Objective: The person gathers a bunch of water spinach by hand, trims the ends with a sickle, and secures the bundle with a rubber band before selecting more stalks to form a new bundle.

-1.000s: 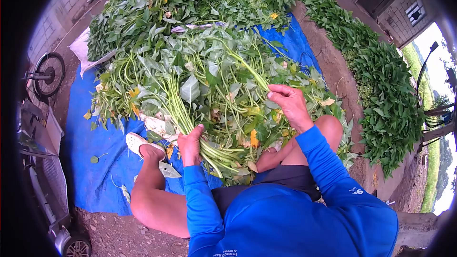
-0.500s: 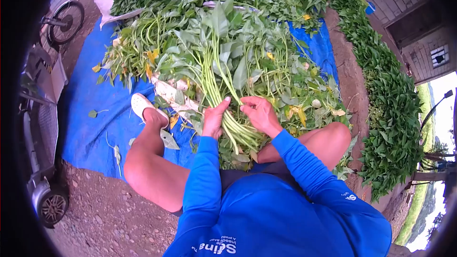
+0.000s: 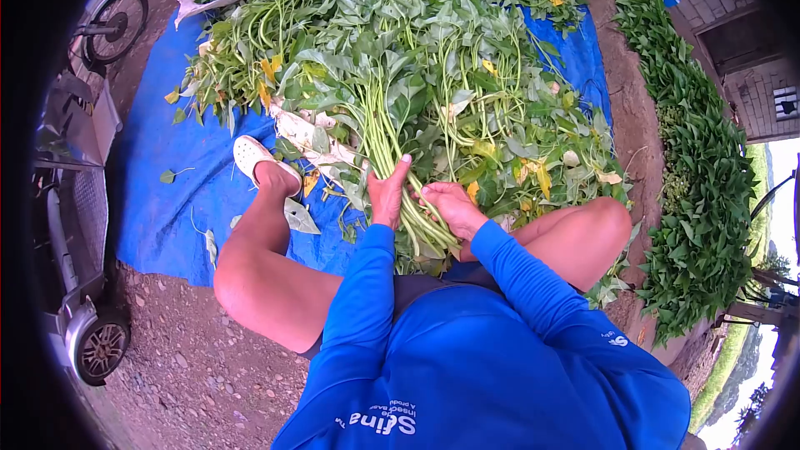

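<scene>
A bunch of long green leafy stems, which looks like water spinach (image 3: 379, 129), lies across my left hand (image 3: 387, 197), its leaves pointing away from me and cut ends toward my lap. My left fingers are wrapped around the stems, thumb on top. On the right side of the same bunch, my right hand (image 3: 455, 210) is closed, its thumb and fingertips pinched on stems near the lower ends. The exact stems between those fingertips are partly hidden. Beyond both hands spreads a large heap of loose water spinach (image 3: 467, 42), with some yellow leaves in it.
The heap lies on a blue tarp (image 3: 158, 217). My foot in a pale clog (image 3: 250, 158) rests on the tarp at left. A vehicle with a small wheel (image 3: 102, 350) and a bicycle wheel (image 3: 117, 25) stand left. A long row of greens (image 3: 692, 175) lines the right.
The stem my right hand held has come down against the bunch, and its upright leaf no longer stands above it. My right hand has dropped slightly along the stems. My left hand keeps its grip.
</scene>
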Available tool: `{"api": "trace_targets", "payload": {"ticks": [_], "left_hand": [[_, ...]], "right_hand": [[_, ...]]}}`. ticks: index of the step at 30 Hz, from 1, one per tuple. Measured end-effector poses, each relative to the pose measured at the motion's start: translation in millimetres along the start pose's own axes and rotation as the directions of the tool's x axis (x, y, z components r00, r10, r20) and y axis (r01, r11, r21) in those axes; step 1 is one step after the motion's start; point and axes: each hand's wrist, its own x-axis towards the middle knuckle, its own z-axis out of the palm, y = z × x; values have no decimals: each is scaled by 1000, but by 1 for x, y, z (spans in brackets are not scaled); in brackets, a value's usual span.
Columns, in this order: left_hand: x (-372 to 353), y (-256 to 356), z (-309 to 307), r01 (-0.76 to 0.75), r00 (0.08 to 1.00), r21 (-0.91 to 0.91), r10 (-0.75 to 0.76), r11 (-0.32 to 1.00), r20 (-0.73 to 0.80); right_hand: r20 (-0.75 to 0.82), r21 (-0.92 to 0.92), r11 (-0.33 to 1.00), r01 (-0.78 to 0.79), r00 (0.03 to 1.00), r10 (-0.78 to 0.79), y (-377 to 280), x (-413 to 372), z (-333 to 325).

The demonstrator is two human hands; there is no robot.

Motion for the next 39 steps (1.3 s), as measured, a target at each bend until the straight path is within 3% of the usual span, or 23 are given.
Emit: {"api": "trace_targets", "payload": {"ticks": [1, 3, 4, 5, 6, 7, 9, 11, 13, 14, 18, 26, 27, 29, 32, 39], "left_hand": [[6, -3, -2, -30, 1000, 69, 29, 997, 10], [3, 3, -6, 230, 967, 117, -241, 966, 82], [0, 5, -7, 229, 970, 130, -237, 965, 55], [-3, 7, -9, 223, 973, 143, -229, 964, 29], [-9, 16, -9, 218, 974, 141, -224, 966, 31], [-19, 29, -7, 216, 974, 139, -223, 966, 35], [-24, 44, -12, 164, 983, 137, -174, 977, 62], [-34, 77, -13, 83, 996, 97, -87, 992, 33], [-32, 98, -20, 98, 995, 115, -98, 989, -9], [-35, 113, -18, 87, 996, 144, -86, 986, -14], [-24, 111, -21, 79, 997, 123, -82, 989, 17], [-7, 73, -14, 57, 998, 274, -59, 960, -3], [-7, 70, -14, 54, 998, 274, -54, 960, -6], [-6, 66, -14, 54, 999, 338, -53, 940, -13], [-3, 68, -14, 32, 999, 427, -30, 904, -13], [5, 57, -13, -8, 999, 444, 31, 896, -43]], "right_hand": [[75, 100, 994, -54, 996, 46, 4, 0, -2], [194, 106, 984, -140, 974, 118, 22, 15, -1], [188, 7, 982, -187, 965, 183, 16, 13, 2], [93, -229, 973, 39, 996, -18, 5, 15, 2], [38, -461, 859, 221, 973, -229, -4, 17, -1], [32, -672, 658, 340, 901, -432, -17, 17, -4], [-165, -323, 853, 411, 862, -478, -70, 25, -11], [-403, -386, 898, 209, 838, -368, -91, 64, -47], [-523, -610, 789, 71, 711, -469, -64, 120, -91], [-520, -660, 751, -17, 731, -441, -52, 133, -101], [-515, -628, 775, -75, 786, -341, -31, 140, -79], [-549, -540, 833, 121, 699, -458, -44, 140, -84], [-487, -493, 849, 188, 750, -448, -39, 146, -94], [-523, -211, 929, 303, 768, -369, -62, 118, -92], [-483, 61, 931, 359, 827, -287, -99, 67, -92], [-504, -324, 768, 552, 586, -634, -110, -19, -81]]}}
